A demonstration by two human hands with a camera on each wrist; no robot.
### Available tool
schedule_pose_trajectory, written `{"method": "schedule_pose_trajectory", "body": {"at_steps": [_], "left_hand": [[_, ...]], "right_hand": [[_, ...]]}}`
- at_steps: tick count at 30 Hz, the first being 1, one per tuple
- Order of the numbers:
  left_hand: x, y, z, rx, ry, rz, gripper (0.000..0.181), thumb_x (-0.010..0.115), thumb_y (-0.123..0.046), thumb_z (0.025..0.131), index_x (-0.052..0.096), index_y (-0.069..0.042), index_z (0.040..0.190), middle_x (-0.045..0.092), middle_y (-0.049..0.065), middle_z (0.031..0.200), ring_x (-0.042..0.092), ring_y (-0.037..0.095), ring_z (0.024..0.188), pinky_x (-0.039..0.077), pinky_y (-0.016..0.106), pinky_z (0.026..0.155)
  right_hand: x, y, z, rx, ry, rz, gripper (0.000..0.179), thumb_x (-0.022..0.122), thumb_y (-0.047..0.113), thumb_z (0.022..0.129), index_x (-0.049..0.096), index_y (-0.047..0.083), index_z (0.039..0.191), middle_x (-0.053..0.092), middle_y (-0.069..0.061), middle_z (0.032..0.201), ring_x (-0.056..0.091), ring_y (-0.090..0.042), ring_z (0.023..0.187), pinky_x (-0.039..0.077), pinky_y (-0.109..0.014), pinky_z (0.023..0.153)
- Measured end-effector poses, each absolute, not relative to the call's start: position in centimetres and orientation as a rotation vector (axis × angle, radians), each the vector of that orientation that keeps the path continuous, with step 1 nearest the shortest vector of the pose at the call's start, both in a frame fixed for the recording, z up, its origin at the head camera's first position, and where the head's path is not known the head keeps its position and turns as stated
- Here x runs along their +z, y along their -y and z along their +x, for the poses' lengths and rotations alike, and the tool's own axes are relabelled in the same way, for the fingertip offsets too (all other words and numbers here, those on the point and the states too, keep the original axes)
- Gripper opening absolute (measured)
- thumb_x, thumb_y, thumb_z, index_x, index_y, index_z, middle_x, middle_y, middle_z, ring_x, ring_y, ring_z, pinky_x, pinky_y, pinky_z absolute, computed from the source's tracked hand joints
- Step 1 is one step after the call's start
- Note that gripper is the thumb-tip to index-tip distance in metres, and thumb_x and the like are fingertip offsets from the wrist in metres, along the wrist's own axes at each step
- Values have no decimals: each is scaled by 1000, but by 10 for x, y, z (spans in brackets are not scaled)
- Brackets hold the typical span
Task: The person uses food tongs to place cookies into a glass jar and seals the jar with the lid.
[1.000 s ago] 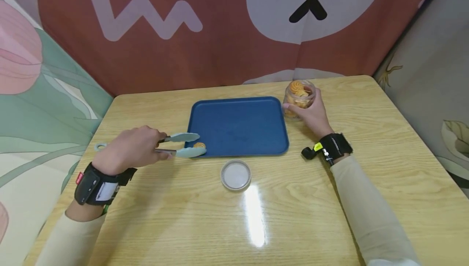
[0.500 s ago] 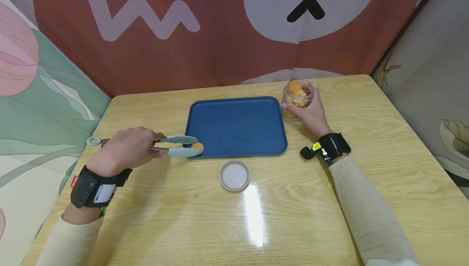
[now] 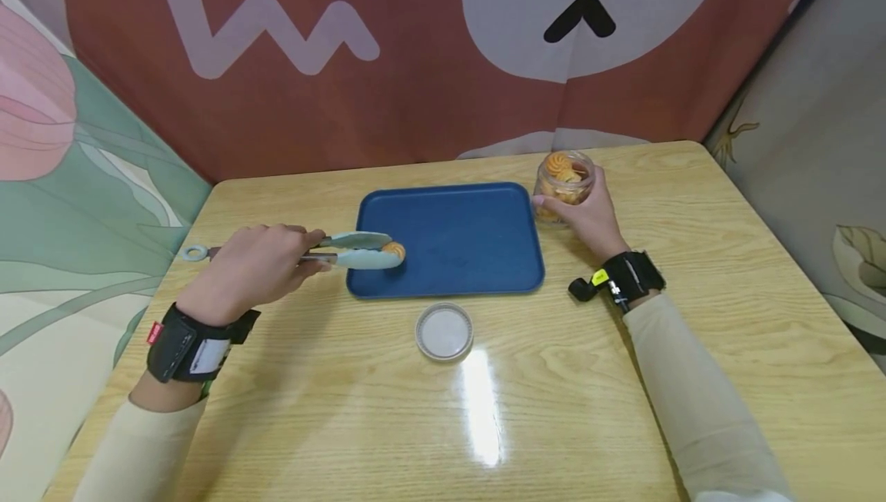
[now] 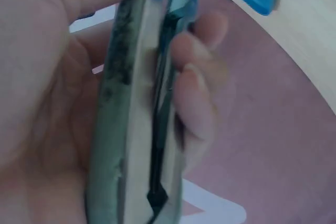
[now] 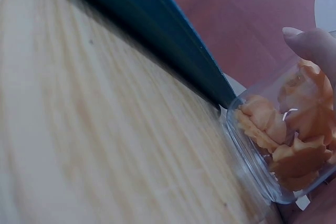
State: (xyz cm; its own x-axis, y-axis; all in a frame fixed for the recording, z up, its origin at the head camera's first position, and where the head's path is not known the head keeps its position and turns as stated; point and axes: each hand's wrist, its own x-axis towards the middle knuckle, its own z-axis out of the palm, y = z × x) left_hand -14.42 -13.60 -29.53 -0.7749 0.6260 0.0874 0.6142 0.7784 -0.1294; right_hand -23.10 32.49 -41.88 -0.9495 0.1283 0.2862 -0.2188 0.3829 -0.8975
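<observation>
My left hand (image 3: 259, 267) grips a pair of tongs (image 3: 363, 257) with pale blue tips, and its fingers curl round the handles in the left wrist view. Between the tips sits a swirled golden cookie (image 3: 394, 251), held over the left part of a blue tray (image 3: 464, 241). At the tray's right end, my right hand (image 3: 588, 214) holds a clear jar (image 3: 564, 187) with several cookies (image 5: 302, 156) inside. The jar has no lid on it and stands upright on the table. In the right wrist view the thumb lies against the jar's side.
A round lid (image 3: 444, 330) lies on the wooden table (image 3: 332, 425) in front of the tray. Behind the table's back edge hangs a reddish-brown cloth (image 3: 415, 102) with a printed animal muzzle. Patterned cloths hang at both sides.
The tongs first drew slightly left with the cookie at the tray's near left corner. Now they have lifted it up and right over the tray. My right hand and the jar stay put.
</observation>
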Motion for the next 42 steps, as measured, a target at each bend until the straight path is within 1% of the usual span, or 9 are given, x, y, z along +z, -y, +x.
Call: {"method": "schedule_pose_trajectory", "body": {"at_steps": [3, 7, 10, 16, 19, 24, 32, 38, 42], "left_hand": [[-291, 127, -148, 134, 2787, -1007, 32, 73, -32, 82, 63, -9, 103, 52, 1, 67, 44, 14, 47, 38, 30, 39], [-283, 114, -153, 119, 2742, -1033, 37, 71, -34, 84, 62, -8, 108, 54, 2, 71, 46, 15, 49, 40, 30, 40], [-278, 101, -157, 102, 2738, -1066, 38, 70, -37, 85, 61, -8, 107, 54, 2, 71, 48, 15, 50, 40, 29, 41], [-265, 73, -170, 64, 2658, -1166, 33, 69, -38, 85, 59, -9, 98, 48, 1, 68, 45, 14, 50, 34, 29, 39], [-258, 56, -180, 82, 2574, -1226, 33, 68, -37, 86, 60, -8, 100, 47, 1, 66, 44, 14, 49, 32, 31, 38], [-249, 28, -196, 115, 2519, -1272, 38, 65, -37, 88, 62, -5, 108, 48, 2, 66, 45, 14, 51, 37, 33, 38], [-239, -8, -213, 99, 2512, -1303, 35, 63, -36, 90, 61, -6, 107, 53, 3, 73, 49, 15, 59, 43, 33, 44], [-234, -32, -223, 149, 2534, -1310, 35, 60, -38, 92, 61, -7, 109, 56, 5, 77, 51, 16, 60, 44, 33, 47], [-236, -49, -231, 154, 2542, -1322, 38, 60, -41, 91, 62, -8, 109, 58, 5, 79, 52, 17, 61, 46, 33, 50]], "right_hand": [[-419, -325, -231, 1592, 2334, 82, 92, 81, 40, 70, 24, 27, 141, 39, -6, 133, 42, -16, 114, 37, -43, 95], [-421, -326, -232, 1603, 2324, 97, 91, 81, 38, 71, 25, 28, 141, 38, -6, 133, 42, -16, 114, 37, -42, 94], [-421, -327, -232, 1611, 2318, 103, 90, 81, 38, 71, 25, 28, 141, 38, -5, 132, 43, -15, 113, 38, -42, 93], [-420, -326, -232, 1599, 2327, 87, 88, 80, 39, 71, 26, 28, 140, 38, -6, 131, 43, -16, 112, 38, -42, 93], [-421, -327, -233, 1600, 2310, 90, 88, 81, 39, 71, 26, 28, 139, 38, -6, 131, 43, -16, 112, 37, -43, 93], [-423, -327, -233, 1622, 2306, 88, 90, 81, 38, 70, 26, 27, 140, 36, -5, 134, 42, -16, 113, 37, -42, 93], [-421, -328, -232, 1589, 2335, 56, 91, 81, 43, 69, 26, 27, 140, 37, -6, 129, 42, -16, 112, 38, -43, 92], [-419, -328, -233, 1609, 2302, 82, 90, 83, 37, 69, 28, 25, 139, 35, -5, 129, 40, -16, 111, 37, -38, 90], [-420, -325, -232, 1638, 2290, 103, 89, 82, 33, 71, 27, 25, 140, 34, -5, 130, 39, -17, 111, 37, -38, 89]]}}
